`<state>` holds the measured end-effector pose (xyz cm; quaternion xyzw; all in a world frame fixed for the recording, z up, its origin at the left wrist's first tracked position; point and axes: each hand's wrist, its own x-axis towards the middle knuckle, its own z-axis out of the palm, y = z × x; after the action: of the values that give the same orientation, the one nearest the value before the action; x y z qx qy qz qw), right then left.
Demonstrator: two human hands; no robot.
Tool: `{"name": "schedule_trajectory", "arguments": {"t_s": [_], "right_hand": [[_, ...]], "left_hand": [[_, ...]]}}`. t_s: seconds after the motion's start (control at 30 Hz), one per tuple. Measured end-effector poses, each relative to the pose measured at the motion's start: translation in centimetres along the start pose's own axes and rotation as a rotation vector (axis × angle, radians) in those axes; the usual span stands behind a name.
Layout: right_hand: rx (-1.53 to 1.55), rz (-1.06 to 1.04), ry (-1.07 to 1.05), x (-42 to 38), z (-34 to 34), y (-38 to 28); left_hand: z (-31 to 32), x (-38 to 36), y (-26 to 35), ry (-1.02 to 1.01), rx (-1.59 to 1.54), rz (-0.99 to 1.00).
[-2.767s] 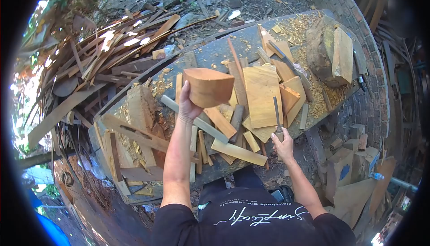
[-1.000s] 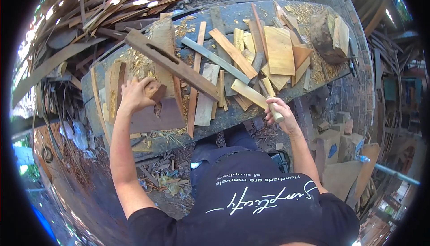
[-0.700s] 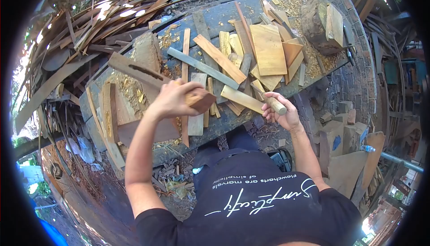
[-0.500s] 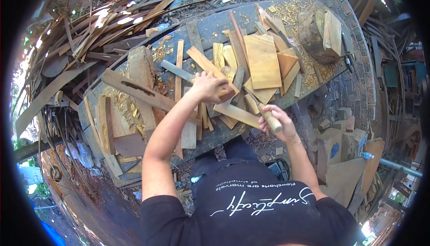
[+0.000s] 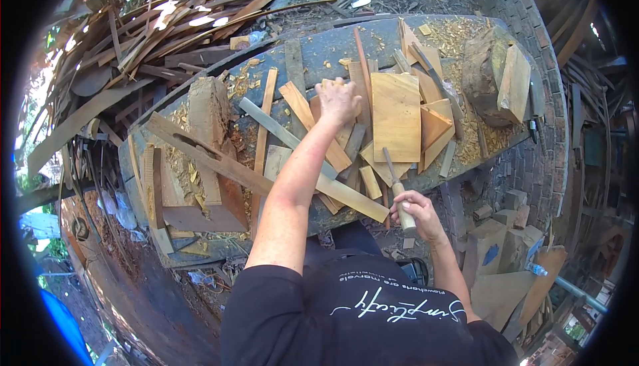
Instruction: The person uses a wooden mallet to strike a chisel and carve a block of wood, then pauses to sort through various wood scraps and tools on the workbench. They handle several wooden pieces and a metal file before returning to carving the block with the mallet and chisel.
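Note:
My left hand (image 5: 338, 101) reaches over the middle of the table with its fingers curled round a small pale wood block (image 5: 346, 82), mostly hidden under them. Close by on the left lies a brown wood strip (image 5: 298, 105). In my right hand (image 5: 418, 214) is a chisel (image 5: 403, 206), gripped by its round wooden handle, with the metal blade pointing away from me. The blade tip lies over the near edge of a broad flat board (image 5: 396, 113). Just left of the right hand, a long pale strip (image 5: 356, 199) reaches past the table's front edge.
Wood offcuts and shavings cover much of the dark table (image 5: 266, 59). A log block (image 5: 484, 76) stands at the right end, a thick upright-looking timber (image 5: 208, 116) at the left. Scrap planks (image 5: 153, 46) are heaped behind, and more blocks (image 5: 489, 243) lie at lower right.
My left hand has left a brown wood piece and moved farther away over the pale blocks. My right hand still holds the chisel, now slightly lower, its blade more upright in view.

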<state>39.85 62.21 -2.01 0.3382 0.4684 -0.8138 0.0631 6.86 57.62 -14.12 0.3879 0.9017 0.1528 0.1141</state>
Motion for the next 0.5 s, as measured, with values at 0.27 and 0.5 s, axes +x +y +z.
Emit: {"name": "schedule_trajectory", "arguments": {"t_s": [0.27,0.5], "right_hand": [[-0.149,0.013,-0.026,3.3,0.7,-1.1],[-0.276,-0.019,-0.106,4.2,2.9,-0.5]], "left_hand": [[-0.1,-3.2,-7.1,0.031,-0.356,-0.296],[-3.2,-12.4,-12.5,0.397,-0.538,-0.145]]}}
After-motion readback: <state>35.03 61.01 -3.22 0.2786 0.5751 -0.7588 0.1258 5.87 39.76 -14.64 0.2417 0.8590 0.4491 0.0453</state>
